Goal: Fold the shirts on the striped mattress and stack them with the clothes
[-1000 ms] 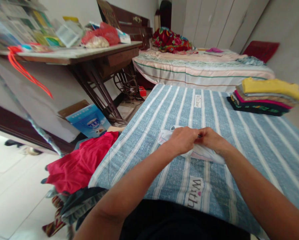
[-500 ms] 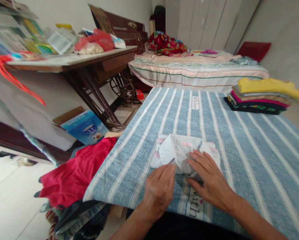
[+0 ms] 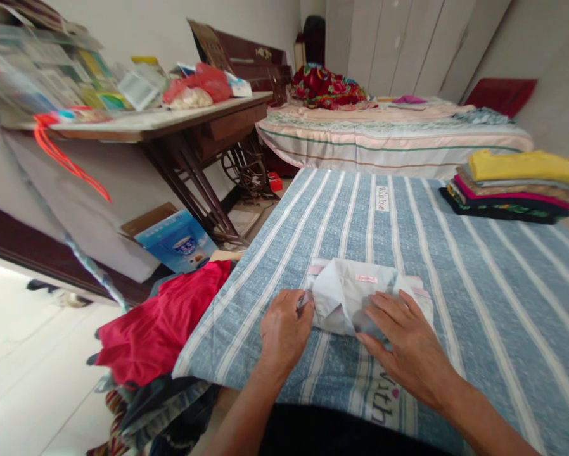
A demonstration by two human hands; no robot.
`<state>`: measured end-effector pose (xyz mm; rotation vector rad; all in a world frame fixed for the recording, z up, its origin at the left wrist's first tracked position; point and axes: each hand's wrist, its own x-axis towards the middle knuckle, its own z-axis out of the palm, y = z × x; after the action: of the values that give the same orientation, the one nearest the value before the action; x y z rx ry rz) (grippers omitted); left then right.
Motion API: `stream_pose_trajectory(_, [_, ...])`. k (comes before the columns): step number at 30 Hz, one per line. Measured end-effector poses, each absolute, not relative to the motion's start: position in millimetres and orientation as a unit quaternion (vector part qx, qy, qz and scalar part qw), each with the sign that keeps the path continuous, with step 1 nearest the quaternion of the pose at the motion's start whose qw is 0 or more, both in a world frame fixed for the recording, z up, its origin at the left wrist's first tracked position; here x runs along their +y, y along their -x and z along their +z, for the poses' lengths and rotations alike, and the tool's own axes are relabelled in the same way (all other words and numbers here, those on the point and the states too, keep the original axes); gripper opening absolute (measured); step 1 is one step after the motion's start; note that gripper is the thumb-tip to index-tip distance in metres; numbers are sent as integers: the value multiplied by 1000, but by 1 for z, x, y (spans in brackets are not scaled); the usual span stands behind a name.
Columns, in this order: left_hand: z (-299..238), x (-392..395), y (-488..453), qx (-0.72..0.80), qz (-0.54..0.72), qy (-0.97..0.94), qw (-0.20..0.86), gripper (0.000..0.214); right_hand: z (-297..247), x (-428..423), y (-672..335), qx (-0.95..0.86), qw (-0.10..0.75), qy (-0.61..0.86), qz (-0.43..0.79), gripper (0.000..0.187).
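Note:
A small white folded shirt (image 3: 346, 291) with a pink label lies on the blue striped cloth (image 3: 455, 266) covering the surface in front of me. My left hand (image 3: 284, 329) pinches the shirt's left edge with closed fingers. My right hand (image 3: 403, 339) lies flat on the shirt's lower right part, fingers stretched out and pressing it down.
A stack of folded clothes (image 3: 517, 187) with a yellow top sits at the far right. A red garment (image 3: 161, 323) heaps over darker clothes at the left edge. Beyond stand a cluttered sewing-machine table (image 3: 170, 120), a blue box (image 3: 177, 240) and a bed (image 3: 384, 133).
Both hands came back toward me from gripping the bunched shirt; it now lies folded flat. Since half a second ago the left hand slid to the shirt's left edge.

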<state>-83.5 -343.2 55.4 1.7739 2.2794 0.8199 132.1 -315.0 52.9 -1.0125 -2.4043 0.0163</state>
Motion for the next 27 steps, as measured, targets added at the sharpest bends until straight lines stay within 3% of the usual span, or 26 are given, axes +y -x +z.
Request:
stream_pose_trajectory(9, [49, -319, 95, 771, 291, -525, 215, 21, 82, -293, -75, -869, 172, 454, 99, 34])
stream_pose_trajectory(18, [42, -288, 105, 731, 346, -501, 307, 21, 72, -262, -72, -745, 191, 509, 387, 27])
stream_pose_trajectory(23, [42, -290, 111, 669, 424, -508, 337, 22, 59, -260, -73, -655, 280, 512, 480, 20])
stream_pose_trajectory(27, [42, -289, 113, 660, 427, -513, 345, 28, 55, -261, -72, -630, 284, 521, 501, 19])
